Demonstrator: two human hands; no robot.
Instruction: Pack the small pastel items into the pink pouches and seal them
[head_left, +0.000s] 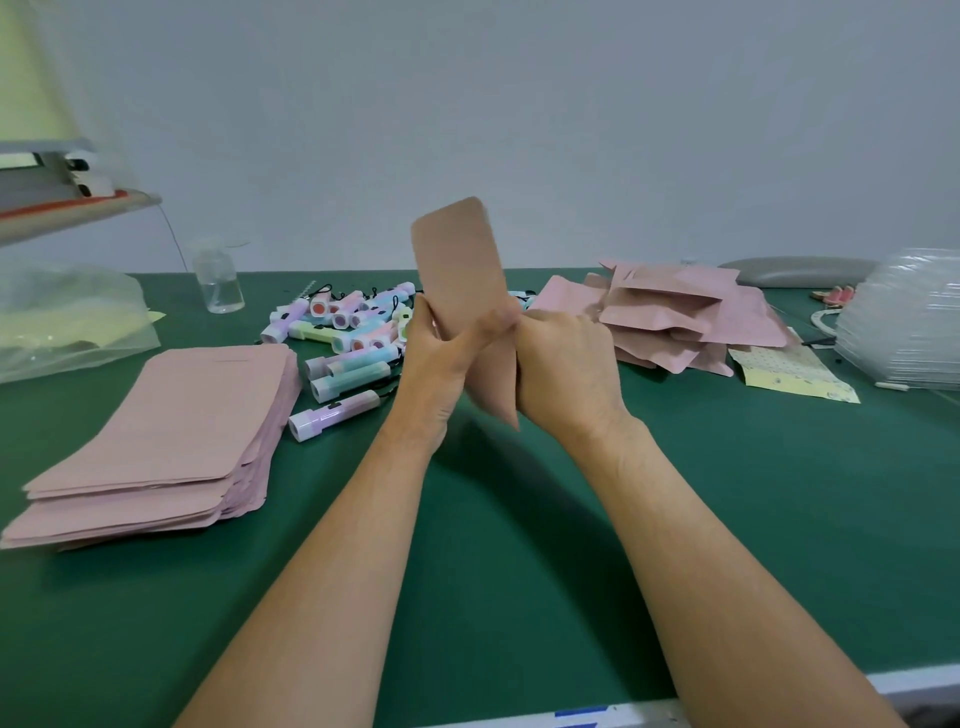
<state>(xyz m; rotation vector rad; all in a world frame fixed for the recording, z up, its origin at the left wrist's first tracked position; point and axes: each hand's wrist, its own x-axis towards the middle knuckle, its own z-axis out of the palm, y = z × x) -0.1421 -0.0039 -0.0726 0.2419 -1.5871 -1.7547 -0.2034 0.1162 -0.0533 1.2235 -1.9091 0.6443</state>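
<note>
I hold one pink pouch (460, 270) upright above the middle of the green table (493, 545). My left hand (441, 358) grips its left edge with the thumb across the front. My right hand (566, 369) grips its right side, fingers curled round it. The pouch's lower corner pokes out below my hands. A heap of small pastel flashlight-like items (345, 332) lies behind my left hand. A flat stack of empty pink pouches (176, 436) sits at the left. A pile of filled pink pouches (680, 312) lies at the right.
A clear small bottle (218, 280) stands at the back left, beside a clear plastic bag (67, 317). A roll of clear plastic (904, 322) and a yellow patterned pouch (789, 371) sit at the right. The table's front edge runs along the bottom.
</note>
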